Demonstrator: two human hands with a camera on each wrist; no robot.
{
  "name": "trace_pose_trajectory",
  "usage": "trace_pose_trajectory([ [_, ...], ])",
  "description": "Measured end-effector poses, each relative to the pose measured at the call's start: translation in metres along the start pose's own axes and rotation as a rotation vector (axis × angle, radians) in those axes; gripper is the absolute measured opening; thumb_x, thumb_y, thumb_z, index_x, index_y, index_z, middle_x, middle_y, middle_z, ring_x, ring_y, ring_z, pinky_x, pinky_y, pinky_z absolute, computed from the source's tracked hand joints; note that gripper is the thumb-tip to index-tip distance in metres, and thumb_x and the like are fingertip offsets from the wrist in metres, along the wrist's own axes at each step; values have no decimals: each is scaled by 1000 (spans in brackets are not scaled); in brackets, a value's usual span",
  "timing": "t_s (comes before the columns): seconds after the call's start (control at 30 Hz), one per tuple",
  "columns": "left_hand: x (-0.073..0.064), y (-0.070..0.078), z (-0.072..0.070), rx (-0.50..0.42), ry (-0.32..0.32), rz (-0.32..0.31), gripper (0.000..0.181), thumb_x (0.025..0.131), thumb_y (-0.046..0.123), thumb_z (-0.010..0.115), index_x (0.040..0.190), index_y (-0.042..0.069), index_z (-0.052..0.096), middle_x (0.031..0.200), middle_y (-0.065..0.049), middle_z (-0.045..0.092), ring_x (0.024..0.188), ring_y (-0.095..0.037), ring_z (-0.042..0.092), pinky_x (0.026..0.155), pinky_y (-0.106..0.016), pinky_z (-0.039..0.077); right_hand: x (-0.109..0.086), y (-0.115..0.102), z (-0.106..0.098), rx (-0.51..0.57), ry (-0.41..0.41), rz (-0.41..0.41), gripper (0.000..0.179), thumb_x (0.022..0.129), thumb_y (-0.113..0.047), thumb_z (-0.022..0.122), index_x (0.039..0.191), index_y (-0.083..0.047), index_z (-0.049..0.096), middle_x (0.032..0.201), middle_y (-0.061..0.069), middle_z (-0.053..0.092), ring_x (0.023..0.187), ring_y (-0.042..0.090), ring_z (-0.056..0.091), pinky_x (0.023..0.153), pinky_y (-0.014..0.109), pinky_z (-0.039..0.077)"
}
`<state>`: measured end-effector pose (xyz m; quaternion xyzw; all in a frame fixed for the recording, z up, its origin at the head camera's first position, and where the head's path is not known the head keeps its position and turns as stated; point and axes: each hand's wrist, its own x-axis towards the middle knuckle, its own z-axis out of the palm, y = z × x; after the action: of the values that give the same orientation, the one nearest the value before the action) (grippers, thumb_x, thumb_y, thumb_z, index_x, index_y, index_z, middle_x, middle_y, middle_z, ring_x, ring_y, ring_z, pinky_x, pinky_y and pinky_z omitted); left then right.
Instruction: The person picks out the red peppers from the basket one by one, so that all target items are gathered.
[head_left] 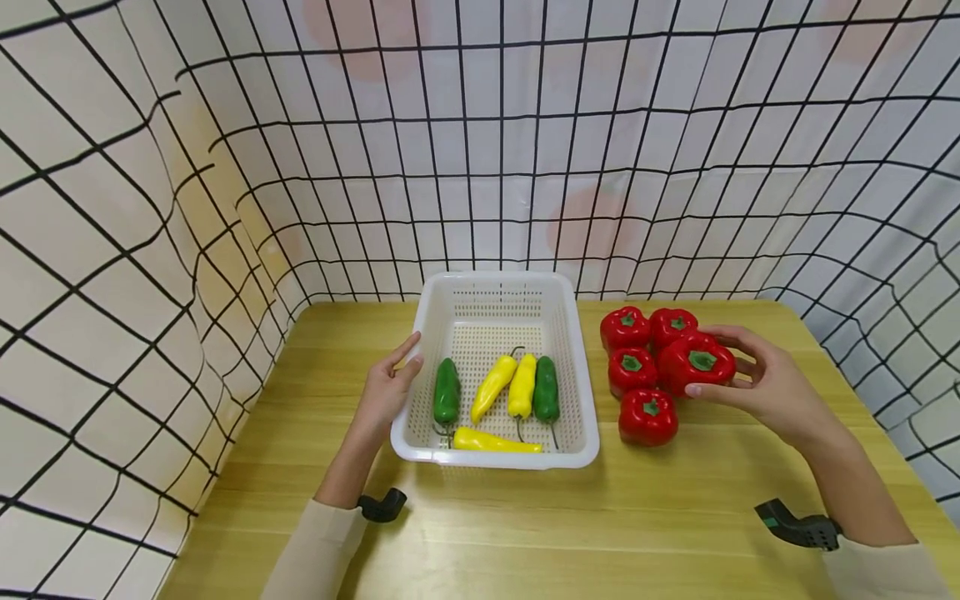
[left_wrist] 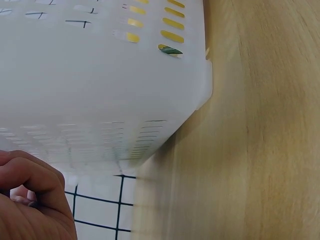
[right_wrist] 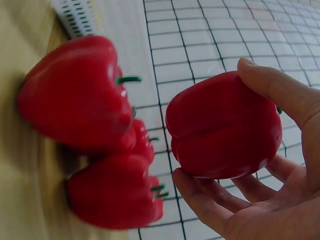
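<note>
My right hand (head_left: 772,387) holds a red bell pepper (head_left: 696,363) between thumb and fingers, up off the table in the right wrist view. Several more red bell peppers (head_left: 648,417) stand on the table close beside it. At the left rim of a white perforated basket (head_left: 588,400) is my left hand (head_left: 387,387), thumb and forefinger touching the edge. Its other fingers look loosely bent in the left wrist view. Inside the basket lie yellow peppers (head_left: 493,388) and two green peppers (head_left: 447,392), their thin stems pointing mostly toward me.
Behind the wooden table (head_left: 510,533) stands a white cloth with a black grid (head_left: 480,158), which also runs along both sides. A dark band (head_left: 802,527) sits on the right wrist, with a similar one (head_left: 384,505) on the left.
</note>
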<state>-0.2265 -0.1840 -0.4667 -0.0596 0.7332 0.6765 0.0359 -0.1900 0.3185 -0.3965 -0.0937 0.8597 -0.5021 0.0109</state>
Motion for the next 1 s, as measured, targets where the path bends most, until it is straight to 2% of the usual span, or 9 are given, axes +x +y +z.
trace_pose_trajectory([
  [0.2, 1, 1, -1, 18, -3, 9, 46, 106, 35, 58, 152, 40, 49, 146, -17, 60, 118, -39, 69, 88, -49, 64, -13, 24, -10, -4, -6, -9, 73, 90, -7, 80, 152, -13, 43, 137, -13, 48, 107, -7, 63, 80, 18, 62],
  [0.43, 2, -2, 0, 6, -2, 8, 46, 106, 35, 58, 151, 41, 50, 148, -16, 59, 119, -39, 68, 88, -49, 64, -26, 51, -16, -120, 28, 94, 75, 90, -22, 82, 153, -13, 42, 143, -7, 47, 116, -4, 48, 81, 7, 53],
  [0.67, 2, -1, 1, 4, -6, -1, 46, 106, 35, 58, 150, 44, 50, 149, -15, 58, 120, -38, 68, 87, -49, 64, -32, 68, -12, -152, 31, 109, 77, 89, -25, 83, 153, -10, 42, 136, -19, 49, 109, -14, 46, 79, 8, 53],
  [0.73, 1, 0, 1, -1, -5, -10, 46, 106, 35, 59, 149, 45, 50, 148, -14, 59, 120, -38, 68, 86, -49, 64, -33, 71, -9, -159, 25, 115, 78, 89, -26, 83, 153, -10, 42, 139, -13, 49, 113, -5, 50, 79, 9, 53],
  [0.8, 1, 0, 1, -1, -8, -14, 46, 106, 35, 59, 150, 46, 50, 148, -14, 59, 120, -37, 68, 87, -49, 64, -33, 74, -5, -157, 14, 125, 79, 89, -28, 83, 154, -11, 42, 144, -2, 48, 121, 12, 54, 79, 9, 53],
  [0.83, 1, 1, 0, -1, -8, -16, 46, 106, 35, 59, 150, 46, 49, 148, -14, 59, 120, -38, 68, 87, -49, 64, -32, 75, -3, -155, 9, 131, 79, 89, -29, 83, 154, -11, 42, 146, 2, 47, 123, 15, 53, 80, 9, 53],
  [0.9, 0, 1, 0, 0, -6, -20, 46, 106, 35, 59, 150, 46, 49, 147, -15, 59, 120, -38, 68, 86, -48, 64, -31, 77, 0, -139, -5, 144, 80, 89, -30, 82, 155, -11, 40, 151, 12, 42, 129, 35, 51, 81, 7, 51],
  [1.0, 0, 1, 0, 9, -5, -21, 46, 106, 35, 58, 150, 45, 49, 148, -15, 59, 119, -38, 69, 86, -48, 64, -30, 83, 3, -118, -10, 158, 81, 89, -30, 82, 155, -11, 39, 154, 19, 39, 135, 48, 45, 81, 4, 47],
])
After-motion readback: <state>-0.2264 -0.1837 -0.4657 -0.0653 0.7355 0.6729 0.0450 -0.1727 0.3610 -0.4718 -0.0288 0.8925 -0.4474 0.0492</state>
